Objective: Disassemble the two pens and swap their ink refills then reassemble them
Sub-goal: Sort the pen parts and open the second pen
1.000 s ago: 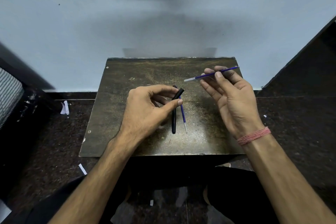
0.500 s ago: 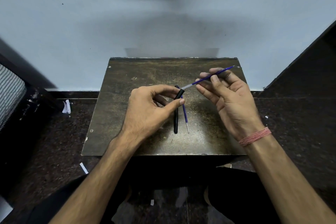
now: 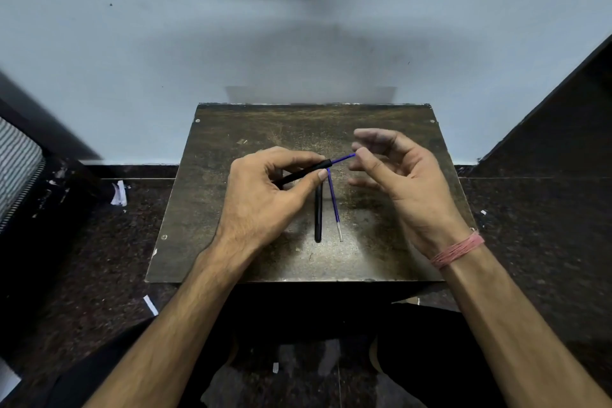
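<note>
A pale blue wall backs a dark speckled floor, and against that wall stands a small worn, scratched surface (image 3: 231,209) that serves as the landmark for everything else. Above its middle the left hand (image 3: 261,199) curls thumb and fingers around a black pen barrel (image 3: 306,172), holding it raised and slanted with its open mouth toward the right, probably so the refill can slide straight in. To the right of that, over the surface's right half, the right hand (image 3: 404,182) pinches the free end of a blue ink refill (image 3: 342,158) between thumb and fingertip, the other fingers loosely spread; most of the refill is already hidden in the barrel and only a short blue length shows between the two hands. A pinkish thread band (image 3: 458,253) circles the right wrist, near the surface's front right corner. Lying on the surface just below the held barrel, a second black barrel (image 3: 318,212) and a second blue refill (image 3: 335,205) rest side by side, close but seemingly apart, their lower ends toward the front edge, likely parked there within easy reach for the other half of the swap. Small white paper scraps (image 3: 118,193) dot the floor left of the surface. The insertion looks nearly complete; a gentle final push seems needed.
</note>
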